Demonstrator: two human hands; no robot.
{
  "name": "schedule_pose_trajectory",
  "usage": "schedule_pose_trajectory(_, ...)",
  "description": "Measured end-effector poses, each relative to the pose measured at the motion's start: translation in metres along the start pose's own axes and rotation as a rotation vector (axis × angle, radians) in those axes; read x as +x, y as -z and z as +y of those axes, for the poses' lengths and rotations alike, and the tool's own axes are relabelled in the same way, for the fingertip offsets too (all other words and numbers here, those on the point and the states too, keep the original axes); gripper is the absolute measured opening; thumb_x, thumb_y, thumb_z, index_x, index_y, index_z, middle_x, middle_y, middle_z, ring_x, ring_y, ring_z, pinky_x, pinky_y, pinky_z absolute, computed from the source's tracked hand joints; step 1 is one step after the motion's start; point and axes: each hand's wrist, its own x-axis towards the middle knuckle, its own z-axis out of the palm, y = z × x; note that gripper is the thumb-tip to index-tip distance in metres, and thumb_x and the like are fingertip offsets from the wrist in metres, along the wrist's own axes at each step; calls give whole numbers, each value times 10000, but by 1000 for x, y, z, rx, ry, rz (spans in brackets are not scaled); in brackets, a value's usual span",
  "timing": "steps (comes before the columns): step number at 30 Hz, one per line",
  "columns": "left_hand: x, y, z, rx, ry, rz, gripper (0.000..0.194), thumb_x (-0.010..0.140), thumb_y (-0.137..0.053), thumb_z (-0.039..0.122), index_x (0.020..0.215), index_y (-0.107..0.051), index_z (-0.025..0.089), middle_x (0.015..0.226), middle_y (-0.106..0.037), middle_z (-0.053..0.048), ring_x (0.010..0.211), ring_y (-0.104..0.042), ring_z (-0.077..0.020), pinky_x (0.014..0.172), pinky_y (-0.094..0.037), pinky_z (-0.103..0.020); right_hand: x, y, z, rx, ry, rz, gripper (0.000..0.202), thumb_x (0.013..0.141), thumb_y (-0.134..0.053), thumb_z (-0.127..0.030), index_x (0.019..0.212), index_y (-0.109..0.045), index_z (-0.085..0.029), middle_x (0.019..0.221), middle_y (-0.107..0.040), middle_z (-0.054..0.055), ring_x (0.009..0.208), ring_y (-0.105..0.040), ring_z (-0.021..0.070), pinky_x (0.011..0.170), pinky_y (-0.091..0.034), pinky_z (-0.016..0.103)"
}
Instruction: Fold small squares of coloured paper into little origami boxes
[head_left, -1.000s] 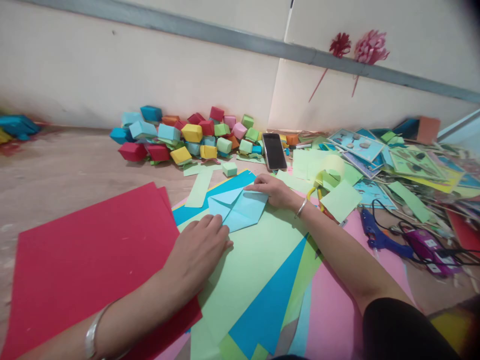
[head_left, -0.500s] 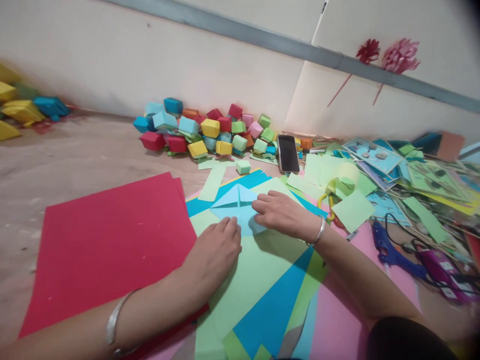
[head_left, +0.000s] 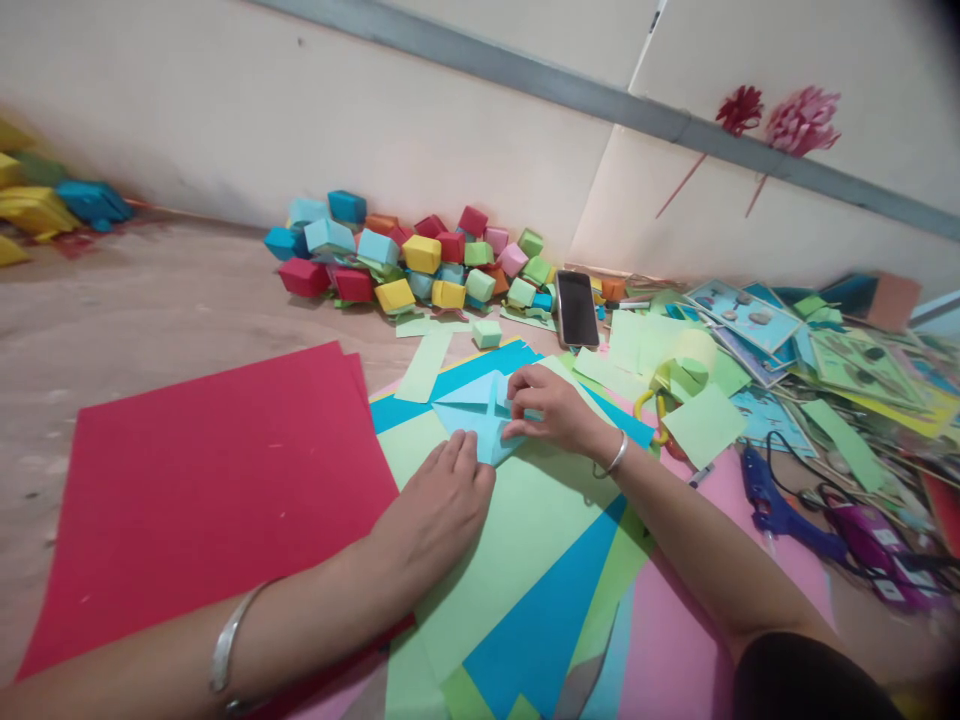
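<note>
Lying between the left hand (head_left: 442, 505) and the right hand (head_left: 556, 410): folded light-blue paper (head_left: 489, 418), just beyond the left fingertips and to the left of the right-hand fingers. Left: palm down, fingers close together and slightly bent, tips at the paper's near edge; thumb hidden, so I cannot tell whether it grips. Right: half curled, thumb and forefinger a little apart over the paper's right side; whether a flap is pinched, cannot tell. Beneath the paper, pale green sheets (head_left: 536, 525). Red sheets (head_left: 217, 480) left of these, partly hidden by the left arm (head_left: 322, 610). Beyond: small paper boxes (head_left: 422, 254) heaped against the wall (head_left: 420, 130), phone (head_left: 577, 310) near their right end.
</note>
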Motion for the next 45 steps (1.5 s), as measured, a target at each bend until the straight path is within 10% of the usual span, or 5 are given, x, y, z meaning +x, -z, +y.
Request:
schedule_pose_trajectory(13,5,31,-8,-72,22,-133,272,980,-432,134,931,-700,119,934,-712,-125,886,-682,-271,734,-544,-397,-3,-16,9,-101,-116,-135,264,835,-755,-358,713,-622,-165,932,-616,78,879,-544,187,756,-424,302)
schedule_pose_trajectory(45,16,10,-21,22,-192,-11,412,949,-341,54,1274,-589,113,1081,-671,-136,850,-600,-249,658,-487,-367,6,-21,13,6,-224,-147,334,787,-800,-366,699,-540,-175,822,-523,23,783,-463,169,702,-367,281)
